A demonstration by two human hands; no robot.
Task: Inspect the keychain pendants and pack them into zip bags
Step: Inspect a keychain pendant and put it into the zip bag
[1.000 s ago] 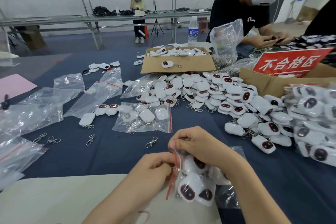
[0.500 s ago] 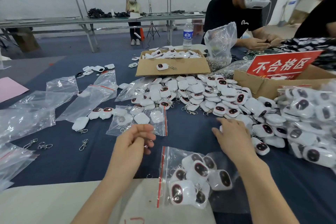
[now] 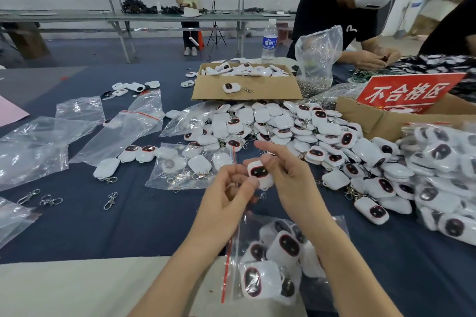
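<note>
Far out at nine o'clock from the hands, flat clear plastic zip bags with red strips [image 3: 33, 152] lie on the dark blue table cloth [image 3: 141, 224]; at eight o'clock a few loose silver metal clips [image 3: 110, 201] rest on the cloth; at ten o'clock a clear zip bag partly filled with white pendants [image 3: 190, 165] lies flat, just beside the left hand [image 3: 226, 203].

The left hand has its fingers curled in; its thumb tip presses the low left corner of a small white square plastic keychain pendant with a dark, red-ringed face [image 3: 258, 174]; the right hand [image 3: 291, 183] grips the same keychain pendant from the other side, thumb on the front, fingers behind, pointing finger sticking out straight; the keychain pendant is up off the cloth, between both hands, its face turned to the camera.

At six o'clock, under the right wrist, a full clear zip bag of pendants [image 3: 273, 265] lies on the cloth; at twelve o'clock sits a big heap of loose white pendants [image 3: 283, 128]; behind it is a brown cardboard box [image 3: 270, 90] with more inside; a clear plastic water bottle with a blue label [image 3: 269, 41] stands behind the box; at two o'clock a red sign with white letters [image 3: 407, 92] stands in another brown box; at three o'clock packed bags of pendants [image 3: 443, 175] are piled up.
</note>
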